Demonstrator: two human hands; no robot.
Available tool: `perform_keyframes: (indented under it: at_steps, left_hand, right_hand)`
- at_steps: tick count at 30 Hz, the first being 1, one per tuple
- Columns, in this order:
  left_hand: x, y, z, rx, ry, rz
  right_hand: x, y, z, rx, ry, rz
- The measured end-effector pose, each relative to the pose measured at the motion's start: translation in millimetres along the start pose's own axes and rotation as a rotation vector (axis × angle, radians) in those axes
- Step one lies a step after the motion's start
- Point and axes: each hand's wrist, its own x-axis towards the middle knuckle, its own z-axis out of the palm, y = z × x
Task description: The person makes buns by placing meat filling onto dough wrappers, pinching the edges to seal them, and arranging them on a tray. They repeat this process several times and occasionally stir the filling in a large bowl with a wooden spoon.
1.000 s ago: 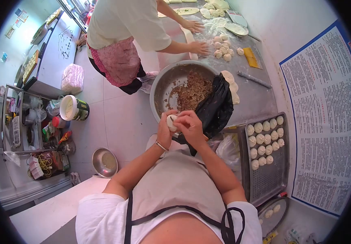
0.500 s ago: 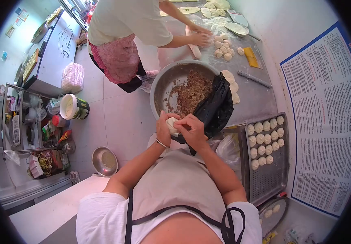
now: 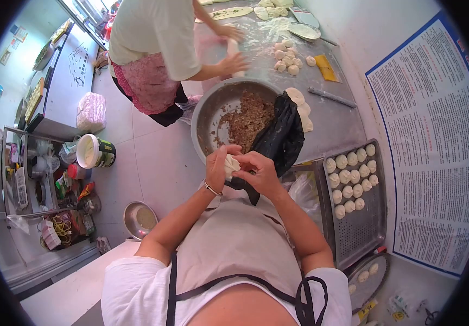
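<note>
Bun (image 3: 230,164) is up in front of the chest, held between both hands just over the near rim of the big metal bowl (image 3: 202,117). Left hand (image 3: 216,168) cups it from the side, so that grip is wrapped round the dough. Right hand (image 3: 256,173) has its fingertips closed narrow on the top of the bun, pinching the dough. There's a thin bracelet (image 3: 211,188) on the left wrist.

The bowl sits on the tabletop (image 3: 337,125) with brown minced filling (image 3: 248,117) in it, and a black plastic bag (image 3: 280,136) hangs over its right edge. To the right is a perforated tray (image 3: 359,233) with rows of finished buns (image 3: 351,176) at its far end.

Further along the tabletop another person in a pink apron has both hands (image 3: 232,57) on a roll of dough, next to a bunch of small dough pieces (image 3: 283,57). A thin rolling pin (image 3: 332,98) lies near the wall. Down on the floor, well off to the left, sits a small metal basin (image 3: 139,218).
</note>
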Motion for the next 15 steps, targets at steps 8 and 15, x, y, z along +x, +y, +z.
perform_keyframes:
  at_steps: [8, 15]
  left_hand:
    - [27.0, 18.9, 25.9, 0.105, -0.644, -0.751]
    - [25.3, -20.3, 96.4, -0.336, -0.56, -0.871]
  right_hand:
    - [-14.7, -36.4, -52.2, -0.747, -0.179, -0.667]
    - [-58.3, -45.0, -88.3, -0.512, 0.101, -0.26]
